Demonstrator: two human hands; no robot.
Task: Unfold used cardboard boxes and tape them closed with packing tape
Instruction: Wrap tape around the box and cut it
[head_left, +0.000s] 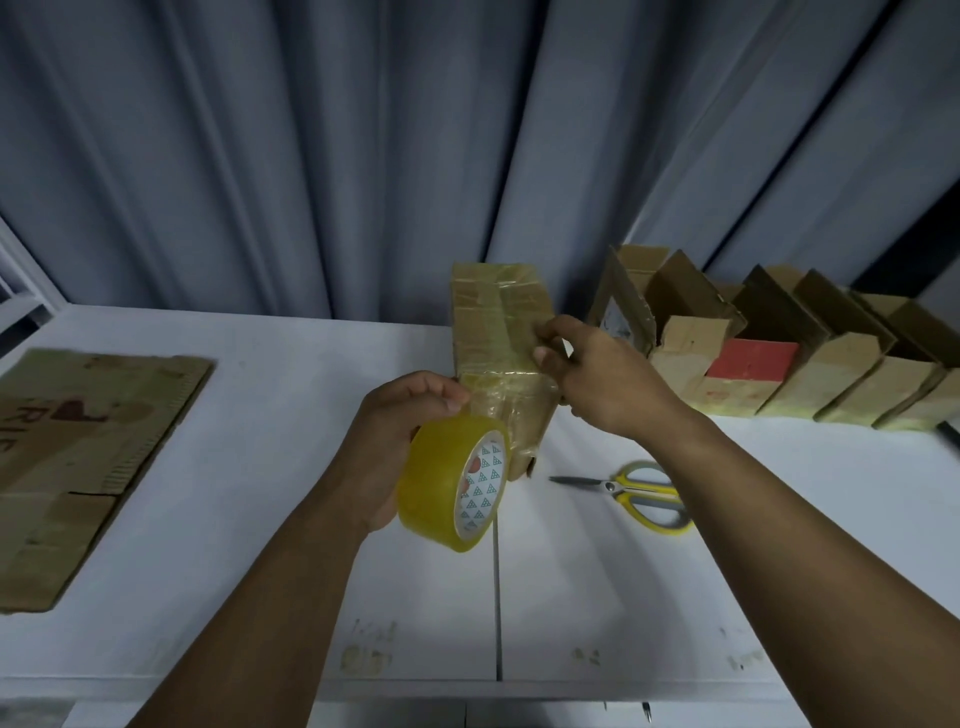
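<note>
A small brown cardboard box (493, 322), heavily wrapped in clear tape, stands on the white table (291, 415) at centre. My left hand (400, 421) grips a yellowish roll of packing tape (447, 488) just in front of the box, with a strip of tape running from the roll onto the box's near face. My right hand (597, 379) rests on the box's right side, fingers pinching at the tape on its edge.
Yellow-and-grey scissors (644, 493) lie on the table right of the roll. A row of several open cardboard boxes (779, 358) lines the back right. A flattened cardboard sheet (78, 447) lies at the left. Grey curtains (363, 156) hang behind.
</note>
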